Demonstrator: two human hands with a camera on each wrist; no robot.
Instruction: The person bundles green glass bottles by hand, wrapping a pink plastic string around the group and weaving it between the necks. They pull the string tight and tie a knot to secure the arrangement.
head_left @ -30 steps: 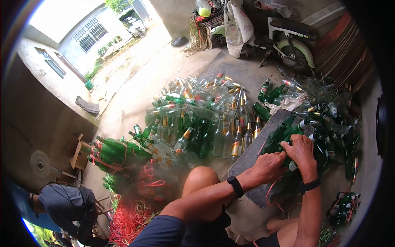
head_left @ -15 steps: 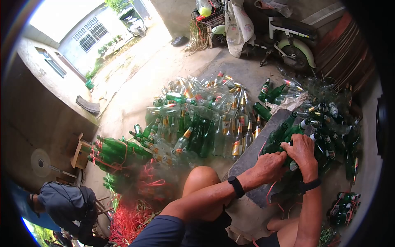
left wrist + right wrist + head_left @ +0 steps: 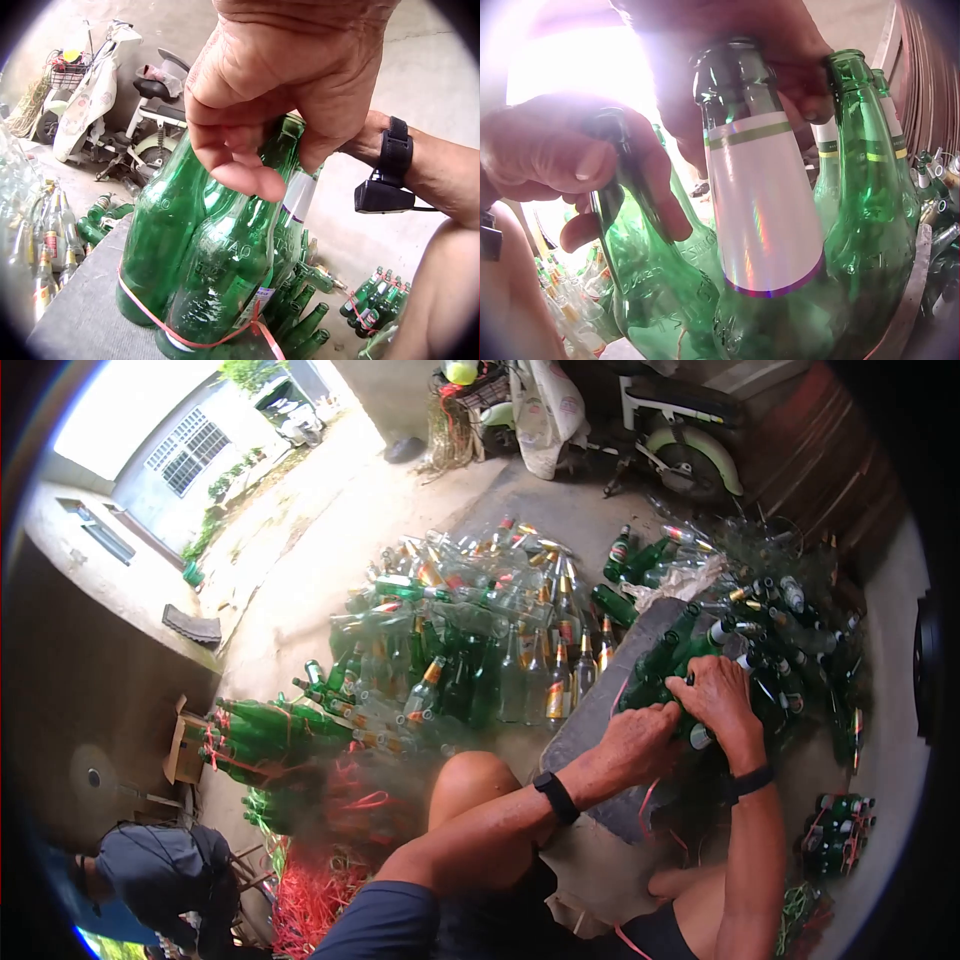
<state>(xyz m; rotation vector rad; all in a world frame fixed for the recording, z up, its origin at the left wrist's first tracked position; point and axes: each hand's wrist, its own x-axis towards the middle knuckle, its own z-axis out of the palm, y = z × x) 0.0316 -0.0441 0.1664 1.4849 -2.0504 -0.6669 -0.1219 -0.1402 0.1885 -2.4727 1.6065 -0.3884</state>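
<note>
The green bottles (image 3: 221,259) are standing bunched on the table (image 3: 97,307), with a pink string (image 3: 199,345) circling them low down. The left hand (image 3: 630,745) is clamping its fingers round one bottle's neck, while the right hand (image 3: 722,695) is curling its fingers about necks beside it. With the string sitting so low, the tops are probably at risk of splaying if the hands are pulling unevenly; a bottle could be slipping from the loop, tipping off the table and breaking against the loose bottles (image 3: 307,334) nearby.
</note>
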